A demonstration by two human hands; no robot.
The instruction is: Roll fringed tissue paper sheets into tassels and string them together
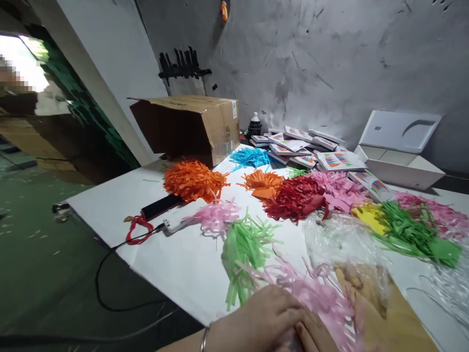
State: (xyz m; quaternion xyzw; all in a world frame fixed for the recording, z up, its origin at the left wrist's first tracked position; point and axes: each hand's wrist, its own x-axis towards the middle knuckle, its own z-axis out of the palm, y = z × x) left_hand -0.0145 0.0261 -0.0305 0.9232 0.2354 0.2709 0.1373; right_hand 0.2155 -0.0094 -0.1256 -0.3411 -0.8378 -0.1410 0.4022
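Observation:
At the bottom edge my left hand [262,315], with a silver bracelet on the wrist, is closed with its fingers curled. My right hand [318,335] presses against it, mostly cut off by the frame. Between and beyond them fans a pale pink tissue-paper tassel [320,293], its gathered end hidden in my hands. Its strips spread over the table. A light green tassel [244,249] lies just past my left hand. Another pink tassel [218,215] rests farther back. Beside my right hand is a sheet of brown paper [401,313], partly under clear plastic [344,239].
Orange [194,180], red [295,198], blue [249,157] and dark green tassels [410,227] cover the white table [183,274]. Behind stand an open carton [223,127], stacked printed packs [339,160] and a white box [399,168]. A phone [160,207] and a cabled white power bank [178,220] lie left.

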